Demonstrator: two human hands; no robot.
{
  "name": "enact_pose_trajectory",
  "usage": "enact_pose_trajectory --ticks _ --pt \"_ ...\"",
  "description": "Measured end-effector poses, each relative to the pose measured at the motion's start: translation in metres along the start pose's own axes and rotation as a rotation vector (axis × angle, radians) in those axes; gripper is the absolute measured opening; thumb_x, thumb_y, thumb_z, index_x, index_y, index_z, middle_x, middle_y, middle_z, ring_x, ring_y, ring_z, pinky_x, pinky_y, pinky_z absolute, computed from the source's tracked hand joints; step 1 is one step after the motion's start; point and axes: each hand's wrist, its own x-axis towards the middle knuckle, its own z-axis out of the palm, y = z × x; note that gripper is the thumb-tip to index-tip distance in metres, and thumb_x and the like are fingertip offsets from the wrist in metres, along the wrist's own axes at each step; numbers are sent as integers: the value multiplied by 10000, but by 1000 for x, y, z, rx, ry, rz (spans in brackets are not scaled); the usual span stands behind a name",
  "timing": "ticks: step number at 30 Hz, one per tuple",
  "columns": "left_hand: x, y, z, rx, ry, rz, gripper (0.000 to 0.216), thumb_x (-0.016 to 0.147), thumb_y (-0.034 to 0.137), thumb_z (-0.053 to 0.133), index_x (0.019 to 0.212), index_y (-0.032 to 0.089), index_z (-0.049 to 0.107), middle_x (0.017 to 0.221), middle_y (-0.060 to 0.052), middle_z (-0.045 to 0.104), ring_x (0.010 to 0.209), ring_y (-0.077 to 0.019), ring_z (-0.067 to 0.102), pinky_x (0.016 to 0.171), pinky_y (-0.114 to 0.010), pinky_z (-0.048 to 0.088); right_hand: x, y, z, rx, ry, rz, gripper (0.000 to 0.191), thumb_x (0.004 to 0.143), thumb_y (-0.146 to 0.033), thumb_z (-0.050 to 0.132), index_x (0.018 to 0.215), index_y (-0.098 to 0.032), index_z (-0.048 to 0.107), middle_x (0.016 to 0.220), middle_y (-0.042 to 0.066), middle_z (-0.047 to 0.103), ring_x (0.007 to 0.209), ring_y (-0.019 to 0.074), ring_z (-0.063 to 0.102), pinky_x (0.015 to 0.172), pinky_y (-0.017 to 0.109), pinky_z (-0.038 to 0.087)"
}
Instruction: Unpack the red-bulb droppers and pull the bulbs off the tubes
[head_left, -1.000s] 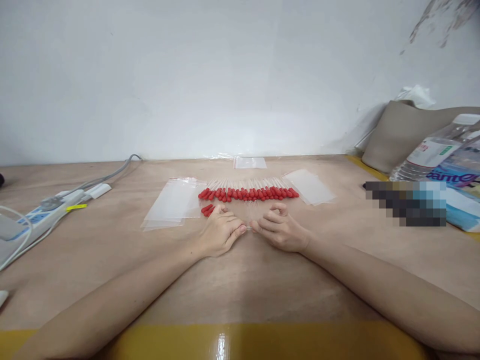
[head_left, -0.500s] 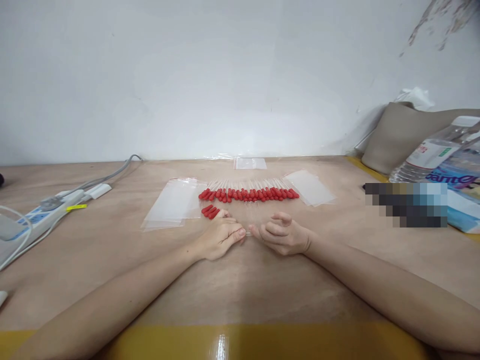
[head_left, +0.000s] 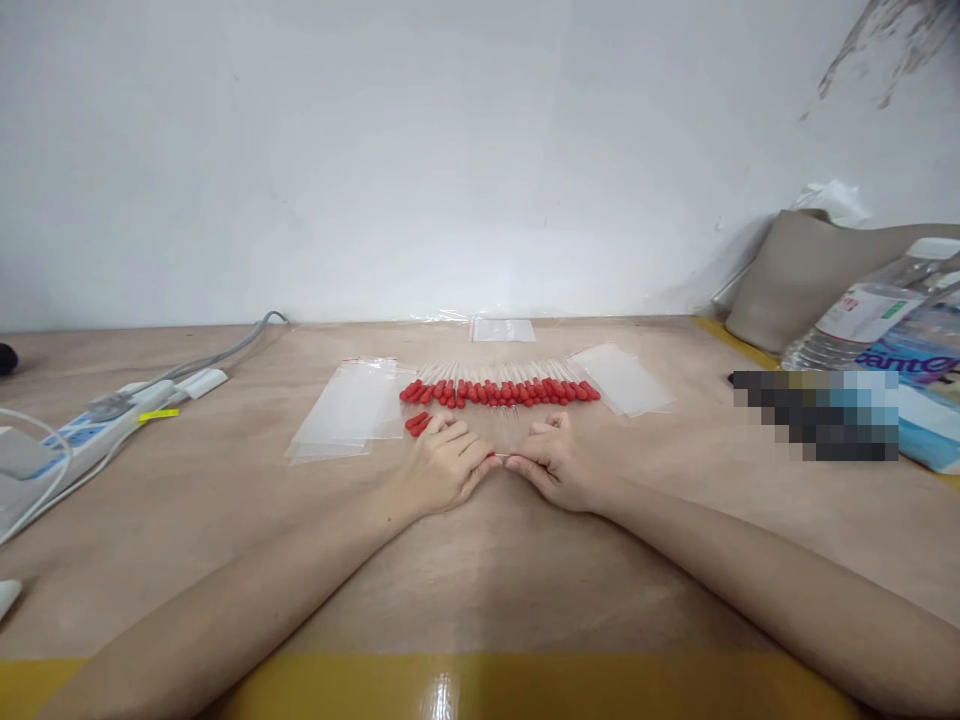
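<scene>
My left hand [head_left: 448, 462] is closed, with a bit of a red rubber bulb [head_left: 492, 456] showing at its thumb tip. Opposite it, my right hand [head_left: 556, 464] pinches a thin clear glass tube [head_left: 502, 456], whose end meets the red bulb between the two hands. Beyond them lies a row of glass droppers [head_left: 499, 392] with red bulbs toward me and pale stems pointing to the wall. Several loose red bulbs [head_left: 417, 424] lie by my left knuckles, partly hidden by them. A few bare glass tubes [head_left: 511, 422] rest between my hands and the row.
Clear plastic bags lie in a left stack [head_left: 341, 410], a right stack [head_left: 624, 380] and a small pack [head_left: 504, 330] by the wall. A power strip [head_left: 82, 440] with cables is at left. At right stand a water bottle [head_left: 862, 315] and a blue packet [head_left: 926, 420].
My right hand's fingers have curled in from a looser pose and pinch the tube. The left hand has turned slightly, covering more of the loose bulbs, and red now shows at its thumb.
</scene>
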Motion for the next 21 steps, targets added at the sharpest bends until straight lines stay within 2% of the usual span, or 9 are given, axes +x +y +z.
enact_pose_trajectory --ticks 3,8,11,13,17,19,21 --pt "1 1 0 -36 -66 -58 329 902 281 363 635 161 514 572 -6 532 603 -137 436 712 -334 298 2 4 3 -104 79 -88 345 908 -297 377 649 -162 560 534 -24 526 608 103 380 740 321 198" --pt "1 2 -2 -228 -215 -188 394 926 305 285 619 161 483 561 11 470 622 -131 432 713 -324 279 3 11 1 -432 261 -343 222 891 -237 428 756 -165 589 550 -21 516 625 115 362 716 316 206" --pt "2 1 -4 -343 -274 -235 428 934 317 249 586 159 440 552 21 450 626 -126 430 736 -323 275 0 15 -3 -566 294 -458 173 886 -168 422 852 -198 589 554 -40 498 619 112 370 710 316 207" --pt "2 2 -5 -396 -295 -250 440 939 313 226 576 157 421 556 24 455 633 -123 436 754 -325 273 -3 17 -5 -589 296 -495 209 882 -130 406 910 -235 585 567 -53 501 620 106 388 716 314 207" --pt "-2 1 -7 -371 -295 -265 411 928 333 248 603 163 436 579 17 474 632 -130 438 755 -334 289 -11 22 -9 -536 280 -441 299 881 -137 393 1051 -324 553 613 -73 540 651 91 445 737 316 211" --pt "-6 -4 -12 -339 -262 -348 414 923 349 249 596 167 425 565 17 458 603 -130 433 734 -331 309 -15 27 -11 -519 304 -365 296 880 -167 409 1074 -341 550 610 -72 551 642 92 455 743 322 217" --pt "-8 -15 -20 -315 -199 -487 417 926 346 227 603 172 427 562 18 455 590 -132 446 715 -321 330 -17 34 -13 -527 378 -222 251 874 -206 439 1058 -311 573 593 -58 559 628 100 457 755 332 225"
